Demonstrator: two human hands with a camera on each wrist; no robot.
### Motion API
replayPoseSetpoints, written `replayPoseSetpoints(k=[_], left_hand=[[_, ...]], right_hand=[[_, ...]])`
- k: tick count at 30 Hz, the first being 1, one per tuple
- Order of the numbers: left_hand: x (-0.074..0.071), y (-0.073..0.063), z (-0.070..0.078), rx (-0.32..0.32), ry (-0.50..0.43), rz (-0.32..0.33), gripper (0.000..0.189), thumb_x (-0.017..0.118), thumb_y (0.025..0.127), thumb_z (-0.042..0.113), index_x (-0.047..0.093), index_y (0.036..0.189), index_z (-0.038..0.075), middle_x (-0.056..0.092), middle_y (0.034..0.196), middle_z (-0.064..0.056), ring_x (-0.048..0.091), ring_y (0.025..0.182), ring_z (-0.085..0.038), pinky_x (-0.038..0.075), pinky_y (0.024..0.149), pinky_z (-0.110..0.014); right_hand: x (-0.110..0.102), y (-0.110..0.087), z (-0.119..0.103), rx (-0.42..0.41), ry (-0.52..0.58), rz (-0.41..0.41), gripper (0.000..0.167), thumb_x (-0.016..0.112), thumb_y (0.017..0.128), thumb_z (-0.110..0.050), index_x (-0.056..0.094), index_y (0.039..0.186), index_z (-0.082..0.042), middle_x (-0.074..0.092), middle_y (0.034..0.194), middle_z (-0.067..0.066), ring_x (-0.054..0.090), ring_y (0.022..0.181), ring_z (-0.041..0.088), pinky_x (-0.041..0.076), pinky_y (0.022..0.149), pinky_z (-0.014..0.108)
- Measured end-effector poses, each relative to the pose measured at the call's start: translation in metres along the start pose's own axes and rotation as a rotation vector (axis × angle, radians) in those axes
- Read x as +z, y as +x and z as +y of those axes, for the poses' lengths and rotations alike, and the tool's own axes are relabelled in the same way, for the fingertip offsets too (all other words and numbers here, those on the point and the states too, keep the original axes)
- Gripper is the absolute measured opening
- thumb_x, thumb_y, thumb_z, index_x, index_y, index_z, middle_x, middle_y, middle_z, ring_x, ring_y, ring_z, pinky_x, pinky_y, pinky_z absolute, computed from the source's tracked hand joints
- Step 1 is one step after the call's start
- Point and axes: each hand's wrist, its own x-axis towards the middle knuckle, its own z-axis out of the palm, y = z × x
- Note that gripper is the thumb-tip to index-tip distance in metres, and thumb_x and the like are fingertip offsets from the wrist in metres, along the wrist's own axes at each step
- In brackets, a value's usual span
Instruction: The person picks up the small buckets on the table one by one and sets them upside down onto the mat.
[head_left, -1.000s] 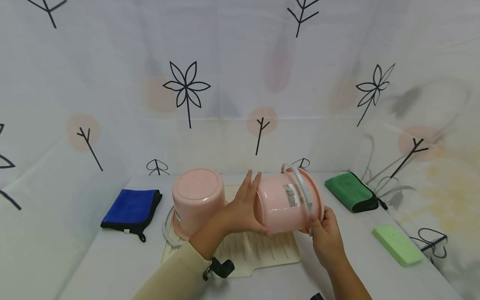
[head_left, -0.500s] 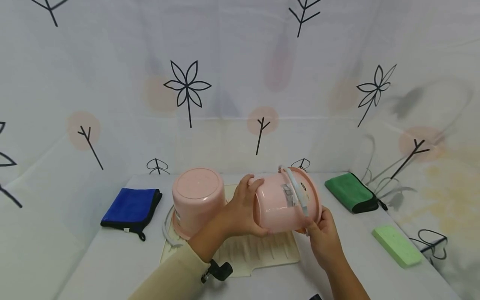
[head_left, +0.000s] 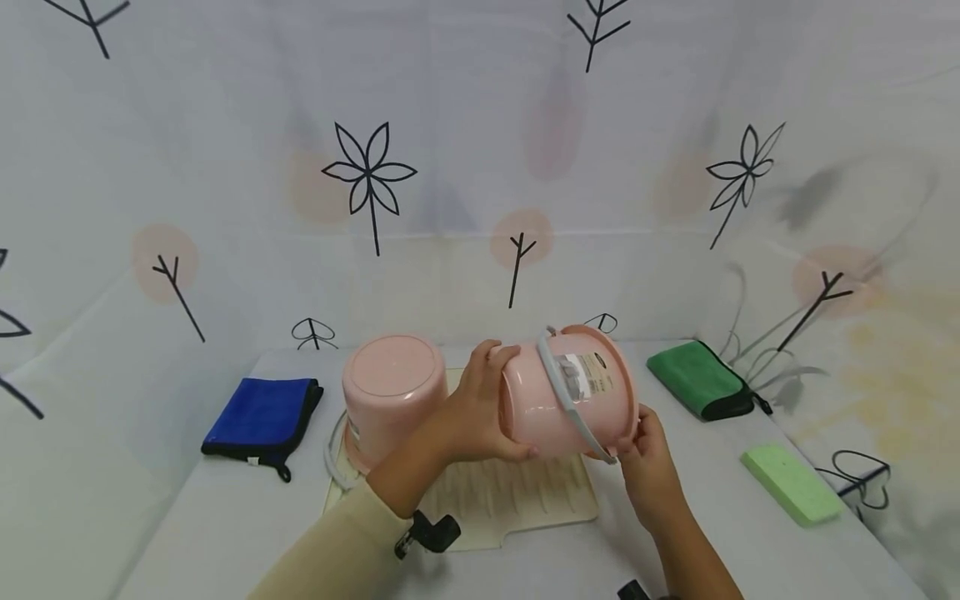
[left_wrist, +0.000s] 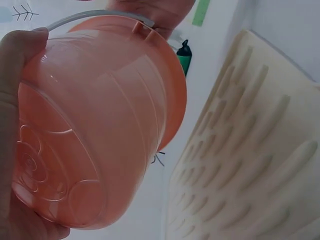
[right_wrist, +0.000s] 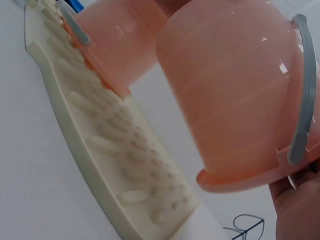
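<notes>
A pink bucket (head_left: 528,408) with a grey handle (head_left: 566,396) and a label is held on its side above a cream drying mat (head_left: 517,504). My left hand (head_left: 468,417) grips the bucket round its base, thumb below and fingers above. At the rim, my right hand (head_left: 652,467) pinches the edge near the handle's lower end. A second pink bucket (head_left: 393,396) stands upside down on the mat's left part, its own grey handle lying at the left. In the left wrist view the held bucket's base (left_wrist: 55,165) faces the camera.
A folded blue cloth (head_left: 262,417) lies at the left of the white table (head_left: 202,533). On the right are a folded green cloth (head_left: 701,379) and a light green sponge (head_left: 793,483). Behind hangs a white patterned curtain (head_left: 450,167).
The held bucket has turned a little about its length, bringing its label more into view. Its handle has swung left across the side. Both hands stay on it, shifted slightly left.
</notes>
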Motion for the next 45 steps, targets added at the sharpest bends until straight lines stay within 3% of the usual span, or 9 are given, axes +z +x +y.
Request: replayPoseSetpoints(k=[5, 9, 14, 18, 21, 24, 28, 36, 45], left_hand=[[-0.013, 0.000, -0.001, -0.003, -0.026, 0.016, 0.128, 0.094, 0.062, 0.053, 0.015, 0.161, 0.034, 0.019, 0.161, -0.006, 0.042, 0.138, -0.028, 0.055, 0.102, -0.043], [-0.025, 0.001, -0.003, -0.017, -0.027, 0.041, 0.131, 0.096, 0.061, 0.051, 0.014, 0.162, 0.036, 0.021, 0.161, -0.005, 0.044, 0.135, -0.027, 0.056, 0.099, -0.042], [-0.044, 0.002, 0.005, -0.034, -0.008, 0.066, 0.133, 0.096, 0.061, 0.053, 0.011, 0.164, 0.038, 0.020, 0.162, -0.005, 0.046, 0.134, -0.029, 0.058, 0.096, -0.043], [-0.061, 0.007, 0.014, -0.027, -0.006, 0.064, 0.132, 0.094, 0.063, 0.054, 0.010, 0.163, 0.040, 0.018, 0.162, -0.004, 0.044, 0.135, -0.029, 0.058, 0.096, -0.044], [-0.072, 0.013, 0.019, 0.004, 0.025, 0.057, 0.131, 0.094, 0.063, 0.055, 0.011, 0.163, 0.040, 0.019, 0.162, -0.005, 0.040, 0.137, -0.028, 0.056, 0.099, -0.047], [-0.082, 0.019, 0.023, 0.031, 0.070, 0.038, 0.131, 0.094, 0.062, 0.057, 0.012, 0.162, 0.040, 0.019, 0.162, -0.004, 0.037, 0.139, -0.028, 0.055, 0.101, -0.051], [-0.094, 0.025, 0.027, 0.023, 0.138, -0.013, 0.131, 0.094, 0.062, 0.059, 0.014, 0.163, 0.038, 0.018, 0.163, -0.007, 0.035, 0.140, -0.032, 0.055, 0.100, -0.053], [-0.113, 0.035, 0.028, -0.009, 0.278, -0.113, 0.128, 0.089, 0.066, 0.063, 0.014, 0.165, 0.033, 0.016, 0.166, -0.010, 0.034, 0.144, -0.038, 0.053, 0.101, -0.056], [-0.103, 0.046, 0.029, -0.015, 0.436, -0.179, 0.121, 0.079, 0.068, 0.075, 0.019, 0.166, 0.037, 0.021, 0.169, -0.008, 0.043, 0.140, -0.039, 0.049, 0.103, -0.060]], right_hand=[[-0.002, 0.001, 0.002, -0.017, -0.091, 0.070, 0.048, 0.020, 0.116, -0.035, 0.035, 0.148, -0.002, 0.058, 0.127, 0.008, 0.059, 0.114, 0.013, 0.050, 0.097, 0.014], [-0.002, 0.003, 0.006, 0.043, -0.423, 0.099, 0.043, 0.030, 0.116, -0.033, 0.043, 0.144, -0.003, 0.062, 0.114, 0.006, 0.060, 0.101, 0.009, 0.052, 0.087, 0.017], [-0.005, 0.001, 0.013, 0.071, -0.722, -0.010, 0.033, 0.048, 0.112, -0.026, 0.055, 0.136, -0.005, 0.069, 0.107, 0.006, 0.062, 0.097, 0.014, 0.055, 0.080, 0.029], [-0.008, -0.002, 0.019, 0.228, -0.755, -0.185, 0.044, 0.066, 0.104, -0.030, 0.056, 0.135, -0.001, 0.066, 0.126, 0.014, 0.063, 0.119, 0.031, 0.055, 0.099, 0.047], [-0.007, -0.007, 0.024, 0.348, -0.772, -0.317, 0.074, 0.078, 0.094, -0.043, 0.048, 0.147, 0.000, 0.052, 0.149, 0.022, 0.047, 0.142, 0.045, 0.041, 0.114, 0.063], [-0.007, -0.012, 0.027, 0.364, -0.798, -0.409, 0.096, 0.083, 0.086, -0.051, 0.040, 0.156, -0.001, 0.038, 0.163, 0.025, 0.030, 0.153, 0.050, 0.029, 0.119, 0.070], [-0.006, -0.016, 0.033, 0.306, -0.839, -0.469, 0.100, 0.083, 0.085, -0.053, 0.039, 0.159, -0.002, 0.030, 0.169, 0.021, 0.021, 0.157, 0.050, 0.024, 0.121, 0.070], [0.000, -0.019, 0.037, 0.323, -0.844, -0.514, 0.112, 0.084, 0.080, -0.061, 0.034, 0.163, -0.005, 0.024, 0.174, 0.013, 0.012, 0.160, 0.047, 0.018, 0.122, 0.071], [-0.004, -0.019, 0.033, 0.335, -0.866, -0.539, 0.112, 0.081, 0.083, -0.061, 0.029, 0.165, -0.005, 0.018, 0.175, 0.013, 0.008, 0.160, 0.048, 0.016, 0.122, 0.072]])
